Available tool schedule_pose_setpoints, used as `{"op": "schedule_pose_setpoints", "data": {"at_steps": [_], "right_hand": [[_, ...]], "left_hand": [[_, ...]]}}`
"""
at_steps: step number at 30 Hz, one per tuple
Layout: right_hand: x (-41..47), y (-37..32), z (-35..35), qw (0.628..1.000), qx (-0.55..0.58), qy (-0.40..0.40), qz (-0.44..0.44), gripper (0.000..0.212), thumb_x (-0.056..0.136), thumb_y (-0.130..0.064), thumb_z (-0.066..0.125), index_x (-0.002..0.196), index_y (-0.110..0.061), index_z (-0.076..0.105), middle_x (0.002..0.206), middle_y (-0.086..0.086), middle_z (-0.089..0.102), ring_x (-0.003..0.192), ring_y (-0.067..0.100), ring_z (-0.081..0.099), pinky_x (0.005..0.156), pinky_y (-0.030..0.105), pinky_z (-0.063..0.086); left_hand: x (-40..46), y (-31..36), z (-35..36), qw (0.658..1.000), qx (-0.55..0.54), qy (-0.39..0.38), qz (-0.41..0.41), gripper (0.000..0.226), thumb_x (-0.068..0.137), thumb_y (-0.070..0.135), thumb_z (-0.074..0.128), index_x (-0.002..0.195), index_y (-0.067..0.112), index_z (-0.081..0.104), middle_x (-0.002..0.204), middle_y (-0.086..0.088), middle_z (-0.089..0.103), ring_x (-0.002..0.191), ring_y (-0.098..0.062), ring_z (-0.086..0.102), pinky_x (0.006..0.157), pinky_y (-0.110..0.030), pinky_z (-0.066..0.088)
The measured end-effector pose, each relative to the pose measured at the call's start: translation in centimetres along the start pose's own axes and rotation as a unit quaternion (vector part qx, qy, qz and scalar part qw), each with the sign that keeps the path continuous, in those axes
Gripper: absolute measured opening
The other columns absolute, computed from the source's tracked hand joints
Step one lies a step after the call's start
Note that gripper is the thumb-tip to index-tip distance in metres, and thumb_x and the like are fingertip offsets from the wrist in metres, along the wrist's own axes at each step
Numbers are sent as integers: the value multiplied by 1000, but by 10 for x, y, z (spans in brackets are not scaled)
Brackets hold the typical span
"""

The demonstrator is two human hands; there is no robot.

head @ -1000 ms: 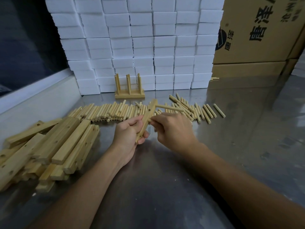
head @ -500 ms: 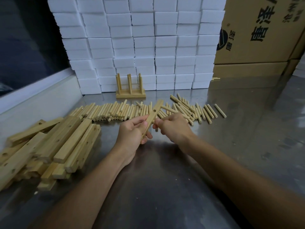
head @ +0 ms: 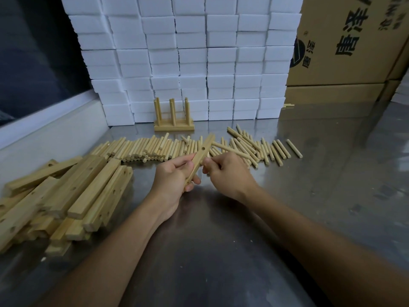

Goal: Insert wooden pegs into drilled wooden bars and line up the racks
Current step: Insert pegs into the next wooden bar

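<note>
Wooden parts cover the steel tabletop (head: 221, 251) as we work at the head camera's centre. Our left hand (head: 174, 176) wraps its grip around the lower half of a drilled bar (head: 200, 157), which tilts up and away to the right above the tabletop, one open hole showing near its middle. Our right hand (head: 228, 173) sits just beside the bar on its right, fingers curled in a narrow grip; a peg (head: 230, 149) runs from the upper part of the bar out to the right above this hand, and we cannot tell whether the fingers pinch that peg, another one or nothing. Behind our hands, loose pegs (head: 155, 148) lie in a long band across the tabletop, packed side by side on the left and more scattered on the right, with one stray peg (head: 294, 148) apart at the far right end. A heap of drilled bars (head: 73, 196) is stacked at our left, near the raised metal edge. One finished rack (head: 174, 119), upright pegs rising from its base, stands farther back, just in front of a wall of white foam blocks (head: 199, 52). Brown cardboard boxes (head: 345, 41) with dark printed characters fill the right background
</note>
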State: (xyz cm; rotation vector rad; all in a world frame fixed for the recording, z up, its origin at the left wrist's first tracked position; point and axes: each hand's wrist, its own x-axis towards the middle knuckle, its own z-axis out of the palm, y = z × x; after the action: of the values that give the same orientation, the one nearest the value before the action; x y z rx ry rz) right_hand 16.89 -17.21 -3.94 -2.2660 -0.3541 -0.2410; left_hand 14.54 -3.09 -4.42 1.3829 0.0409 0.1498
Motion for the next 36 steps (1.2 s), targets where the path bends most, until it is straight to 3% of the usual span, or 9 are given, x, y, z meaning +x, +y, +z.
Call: {"op": "schedule_pose_setpoints", "data": {"at_steps": [3, 7, 13, 15, 21, 24, 27, 32, 36], "right_hand": [[2, 2, -2, 996, 78, -26, 44, 40, 104, -31, 48, 70, -19, 68, 39, -10, 46, 36, 2, 41, 51, 26, 37], [0, 1, 1, 999, 21, 18, -21, 36, 103, -30, 50, 78, -18, 73, 63, -3, 68, 57, 12, 62, 61, 31, 52], [-5, 11, 2, 996, -5, 64, -64, 32, 99, -31, 59, 73, -18, 71, 54, -3, 60, 49, 9, 50, 54, 32, 47], [-6, 10, 0, 993, 8, 80, -81, 30, 98, -32, 62, 72, -21, 70, 55, -4, 61, 49, 8, 49, 53, 28, 46], [-8, 10, -8, 990, 54, 105, -78, 41, 102, -46, 45, 75, -22, 63, 62, -1, 64, 59, 16, 58, 63, 44, 52], [-7, 16, -12, 992, 53, 105, -47, 53, 104, -48, 37, 80, -11, 68, 65, 1, 65, 62, 20, 61, 65, 47, 53], [-3, 23, -13, 996, -1, 91, -18, 48, 103, -43, 44, 78, -11, 69, 63, 0, 64, 61, 20, 61, 66, 44, 55], [3, 35, -23, 982, -141, 122, 14, 18, 96, -32, 58, 90, -21, 71, 77, -7, 68, 70, 12, 62, 66, 34, 56], [6, 46, -33, 970, -205, 121, 44, 19, 93, -33, 63, 102, -19, 72, 93, -3, 70, 81, 15, 62, 69, 31, 53]], "left_hand": [[1, -2, 1, 1000, 10, -3, 4, 29, 99, -2, 49, 96, 20, 68, 76, 0, 75, 60, -17, 57, 43, -22, 38], [3, -5, -1, 999, 27, 2, 24, 31, 99, 1, 51, 97, 27, 68, 82, 0, 76, 61, -15, 61, 48, -23, 44], [5, -12, 1, 991, 115, -15, 69, 34, 95, 5, 61, 103, 38, 61, 88, 8, 76, 62, -5, 64, 60, -18, 51], [6, -13, 0, 992, 110, -12, 58, 34, 96, 2, 58, 108, 34, 61, 86, 7, 75, 58, -4, 61, 58, -17, 51], [12, -8, -6, 996, 27, 87, 3, 36, 100, 7, 52, 136, 11, 53, 99, -7, 71, 67, -14, 58, 59, -26, 49], [11, -3, -6, 993, -25, 112, -22, 23, 103, 7, 46, 120, 0, 60, 93, -9, 63, 62, -15, 56, 52, -24, 50], [8, 1, -8, 988, -76, 124, -45, 21, 105, 12, 43, 97, 6, 61, 93, -12, 62, 59, -17, 56, 49, -25, 53], [7, 4, -9, 988, -73, 129, -43, 23, 106, 24, 41, 110, 9, 59, 101, -10, 65, 52, -14, 58, 41, -22, 45], [7, 6, -9, 987, -88, 121, -51, 20, 107, 22, 38, 105, 12, 56, 91, -10, 60, 48, -13, 49, 36, -19, 31]]}}
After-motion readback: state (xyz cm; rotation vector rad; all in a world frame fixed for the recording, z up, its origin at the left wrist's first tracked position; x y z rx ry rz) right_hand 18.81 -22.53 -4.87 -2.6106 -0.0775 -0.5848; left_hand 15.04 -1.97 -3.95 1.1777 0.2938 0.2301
